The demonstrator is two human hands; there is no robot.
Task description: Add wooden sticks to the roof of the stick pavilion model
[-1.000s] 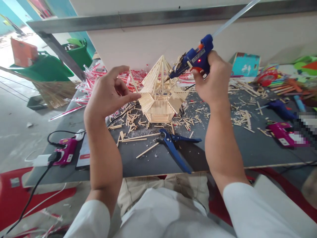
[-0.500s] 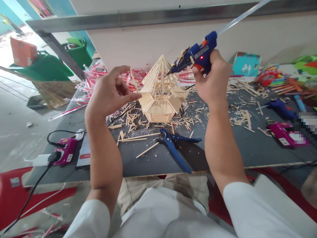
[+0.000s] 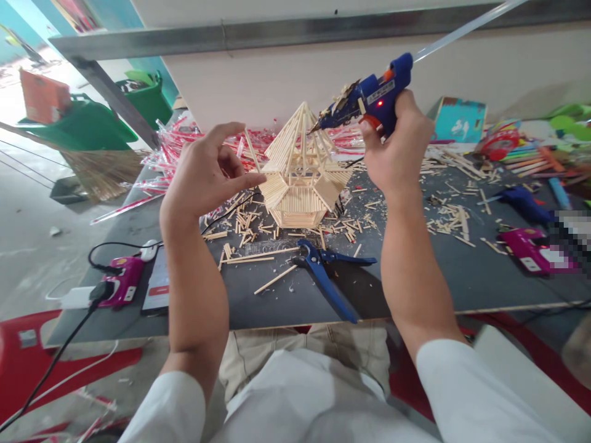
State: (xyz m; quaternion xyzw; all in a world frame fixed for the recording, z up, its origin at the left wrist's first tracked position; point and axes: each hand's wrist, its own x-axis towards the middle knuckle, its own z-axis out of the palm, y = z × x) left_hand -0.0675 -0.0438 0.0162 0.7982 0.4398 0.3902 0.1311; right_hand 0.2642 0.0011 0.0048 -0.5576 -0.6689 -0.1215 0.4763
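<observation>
A thin wooden stick (image 3: 252,149) is held lengthwise between the index fingertip and thumb of my left hand (image 3: 205,166). My left thumb tip is at the left edge of a model pavilion (image 3: 295,198) built of wooden sticks, with a pointed upper roof and a flared lower one. My right hand (image 3: 399,144) grips a blue hot glue gun (image 3: 381,98) with a lit red light and a clear glue stick out its back. Its nozzle points left at the upper roof's slanting sticks; whether it touches them I cannot tell.
Blue cutters (image 3: 318,271) lie before the model beside a clear ruler (image 3: 268,247) and loose sticks. Offcuts litter the dark table (image 3: 258,314). Red-and-white plastic wrappers (image 3: 173,147) pile behind. Purple power strips (image 3: 122,283) and a phone (image 3: 156,283) sit left; another glue gun (image 3: 526,203) lies right.
The glue gun in my right hand has risen slightly and shifted a little right, its nozzle now higher along the roof. My left hand and the wooden stick have hardly moved.
</observation>
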